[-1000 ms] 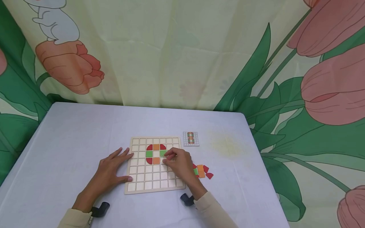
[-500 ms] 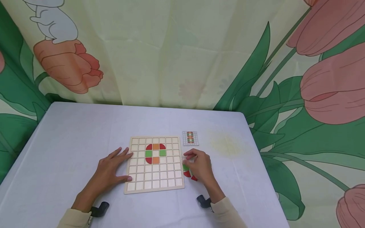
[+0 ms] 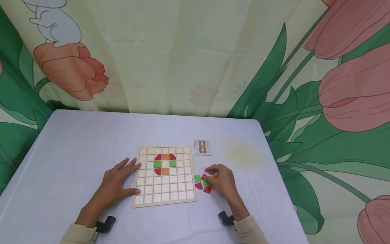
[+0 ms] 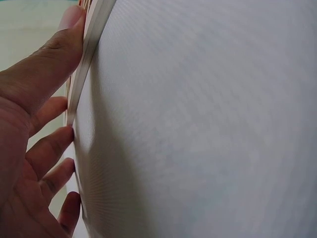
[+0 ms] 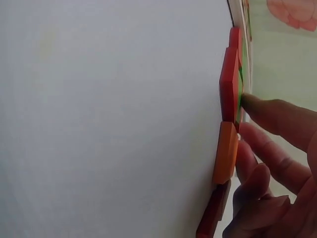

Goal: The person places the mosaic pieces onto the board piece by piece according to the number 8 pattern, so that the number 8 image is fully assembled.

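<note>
A pale wooden grid board (image 3: 165,188) lies on the table with a red, orange and green ring of tiles set near its top middle. In the ring are red rounded-corner tiles (image 3: 158,157), orange squares (image 3: 165,157) and green squares (image 3: 173,163). My left hand (image 3: 118,179) rests spread at the board's left edge, thumb and fingertips on the rim. My right hand (image 3: 223,179) is over loose tiles right of the board, its fingertips touching them. In the right wrist view the thumb meets a green tile beside a red tile (image 5: 229,84); an orange tile (image 5: 225,152) lies by the fingers.
A small pattern card (image 3: 202,148) with a printed grid lies beyond the board's upper right corner. More loose tiles, including a green square (image 3: 197,178) and a red piece (image 3: 199,185), lie against the board's right side. A floral curtain (image 3: 182,61) hangs behind the white-clothed table (image 3: 85,135).
My right hand has moved from over the board rightward to the loose tiles, which now lie more in view. My left hand has stayed at the board's edge.
</note>
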The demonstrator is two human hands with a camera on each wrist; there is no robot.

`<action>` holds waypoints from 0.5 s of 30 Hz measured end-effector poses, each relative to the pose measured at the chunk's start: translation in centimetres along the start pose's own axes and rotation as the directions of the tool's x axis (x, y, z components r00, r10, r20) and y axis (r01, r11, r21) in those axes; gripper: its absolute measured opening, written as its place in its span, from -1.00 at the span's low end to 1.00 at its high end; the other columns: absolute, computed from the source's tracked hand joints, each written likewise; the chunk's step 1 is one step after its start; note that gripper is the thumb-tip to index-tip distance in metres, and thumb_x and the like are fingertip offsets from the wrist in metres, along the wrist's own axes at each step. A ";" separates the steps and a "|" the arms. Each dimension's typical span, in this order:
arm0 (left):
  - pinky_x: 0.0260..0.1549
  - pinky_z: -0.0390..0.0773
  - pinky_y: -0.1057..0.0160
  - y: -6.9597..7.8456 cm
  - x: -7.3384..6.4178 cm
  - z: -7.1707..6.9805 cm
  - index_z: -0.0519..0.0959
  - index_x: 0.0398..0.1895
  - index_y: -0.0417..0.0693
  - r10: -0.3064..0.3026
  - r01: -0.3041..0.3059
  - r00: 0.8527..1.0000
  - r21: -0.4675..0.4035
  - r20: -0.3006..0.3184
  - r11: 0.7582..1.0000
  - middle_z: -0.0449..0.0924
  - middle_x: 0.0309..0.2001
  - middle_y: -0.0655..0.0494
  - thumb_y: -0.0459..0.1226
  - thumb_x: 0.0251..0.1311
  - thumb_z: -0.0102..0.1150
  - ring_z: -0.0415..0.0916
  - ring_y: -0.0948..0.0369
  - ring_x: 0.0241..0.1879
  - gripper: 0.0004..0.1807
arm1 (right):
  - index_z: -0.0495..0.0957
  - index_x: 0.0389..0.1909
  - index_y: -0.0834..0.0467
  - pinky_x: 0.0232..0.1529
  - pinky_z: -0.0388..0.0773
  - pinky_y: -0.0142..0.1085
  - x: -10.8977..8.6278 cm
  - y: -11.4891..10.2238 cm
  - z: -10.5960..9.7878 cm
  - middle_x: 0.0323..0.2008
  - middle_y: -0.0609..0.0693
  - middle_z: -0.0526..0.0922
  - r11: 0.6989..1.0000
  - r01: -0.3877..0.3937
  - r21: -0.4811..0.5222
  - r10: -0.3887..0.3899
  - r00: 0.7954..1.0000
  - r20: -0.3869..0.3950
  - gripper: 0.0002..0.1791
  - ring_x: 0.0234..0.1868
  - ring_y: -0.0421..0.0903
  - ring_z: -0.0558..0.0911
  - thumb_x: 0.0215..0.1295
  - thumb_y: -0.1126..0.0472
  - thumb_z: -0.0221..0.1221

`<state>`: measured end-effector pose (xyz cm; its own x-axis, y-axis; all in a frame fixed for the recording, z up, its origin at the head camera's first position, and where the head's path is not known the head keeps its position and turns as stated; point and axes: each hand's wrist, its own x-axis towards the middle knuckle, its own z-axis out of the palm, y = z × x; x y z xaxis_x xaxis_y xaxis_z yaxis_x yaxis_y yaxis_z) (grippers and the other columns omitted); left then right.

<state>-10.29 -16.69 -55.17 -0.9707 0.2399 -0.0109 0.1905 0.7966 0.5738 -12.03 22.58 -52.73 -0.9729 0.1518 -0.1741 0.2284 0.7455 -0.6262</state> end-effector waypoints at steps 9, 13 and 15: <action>0.29 0.22 -0.36 0.0 -0.1 0.0 0.45 0.55 0.11 -0.002 0.002 1.000 -0.010 0.001 1.000 0.30 0.63 -0.04 -0.01 -0.18 0.76 0.05 -0.18 0.66 0.11 | 0.74 -0.29 0.01 -0.43 0.61 -0.33 0.1 -0.6 0.0 -0.28 -0.05 0.71 1.000 0.008 -0.016 -0.007 0.999 0.053 -0.77 -0.28 -0.11 0.60 0.10 0.22 0.60; 0.28 0.22 -0.37 0.0 -0.1 -0.1 0.45 0.55 0.11 0.002 -0.002 1.000 -0.012 -0.001 1.000 0.30 0.63 -0.04 -0.02 -0.18 0.75 0.05 -0.17 0.66 0.10 | 0.64 -0.30 0.04 -0.47 0.64 -0.32 0.2 -0.7 -0.2 -0.37 -0.05 0.69 1.000 0.009 0.019 -0.010 0.998 0.068 -0.71 -0.38 -0.11 0.62 0.10 0.25 0.59; 0.28 0.23 -0.37 0.0 -0.1 -0.1 0.45 0.55 0.11 0.005 -0.005 1.000 -0.011 -0.001 1.000 0.30 0.63 -0.04 -0.02 -0.17 0.75 0.06 -0.17 0.66 0.10 | 0.59 -0.30 0.05 -0.50 0.64 -0.32 0.2 -0.6 -0.2 -0.40 -0.05 0.67 0.999 0.015 0.040 -0.018 0.997 0.071 -0.71 -0.42 -0.10 0.62 0.14 0.26 0.57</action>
<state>-10.19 -16.76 -55.02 -0.9699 0.2434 -0.0075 0.1936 0.7894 0.5825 -12.39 22.28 -52.19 -0.9720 0.0921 -0.2160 0.2147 0.7209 -0.6590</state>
